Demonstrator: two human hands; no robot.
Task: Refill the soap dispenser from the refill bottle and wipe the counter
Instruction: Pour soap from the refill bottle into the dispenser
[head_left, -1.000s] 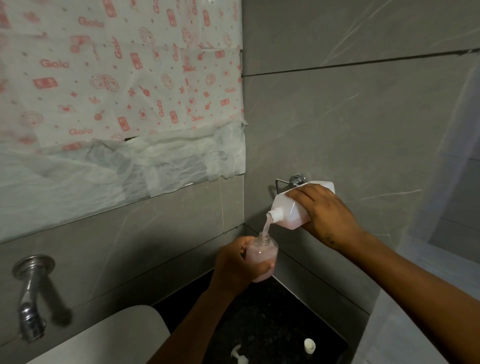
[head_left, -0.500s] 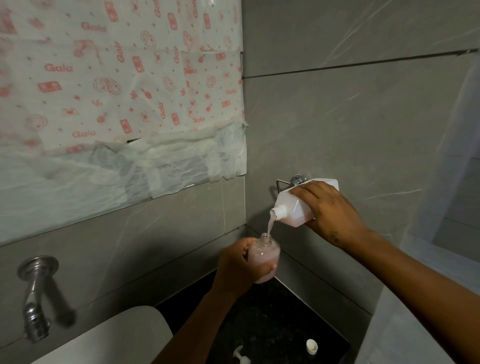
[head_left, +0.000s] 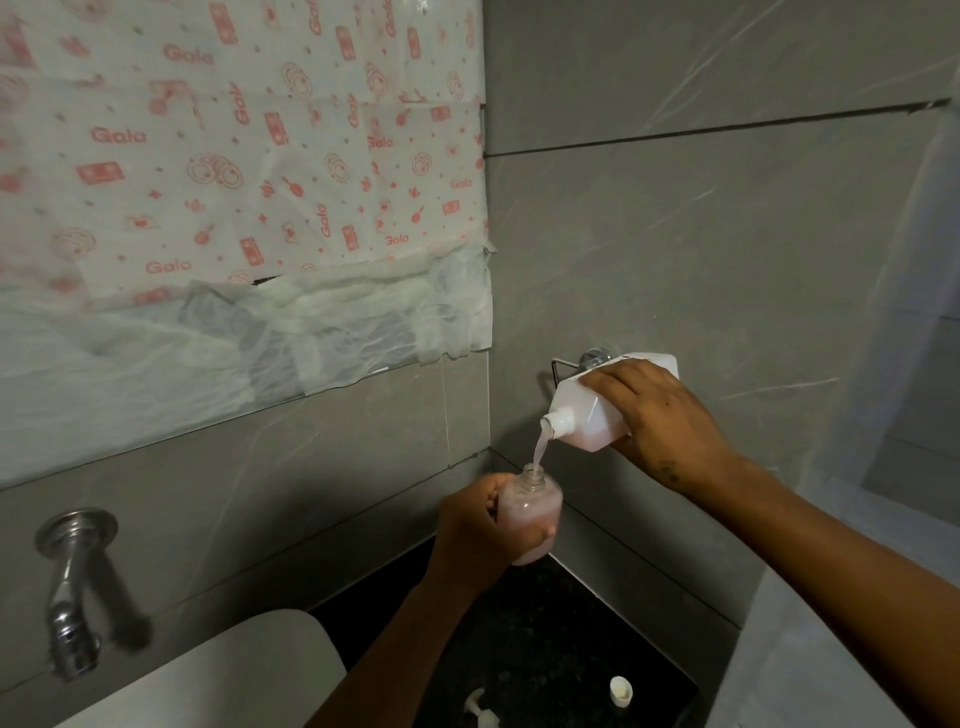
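Observation:
My left hand (head_left: 480, 530) grips a small clear soap dispenser bottle (head_left: 535, 506), upright and uncapped, held above the black counter (head_left: 561, 654). My right hand (head_left: 660, 415) holds a white refill bottle (head_left: 592, 410) tipped neck-down to the left. A thin pink stream (head_left: 540, 449) runs from its spout into the dispenser's mouth. The dispenser holds pale pink liquid almost up to its shoulder. On the counter lie the white pump head (head_left: 480, 712) and a small white cap (head_left: 621, 691).
A white basin (head_left: 218, 675) sits at the lower left under a chrome wall tap (head_left: 70, 597). A chrome wall holder (head_left: 582, 361) is behind the refill bottle. Printed paper (head_left: 234, 166) covers the wall above. Grey tiled walls meet in a corner behind the bottles.
The refill bottle's spout has risen a little above the dispenser, so the stream is longer. The pink level in the dispenser is slightly higher. Both hands keep their grips.

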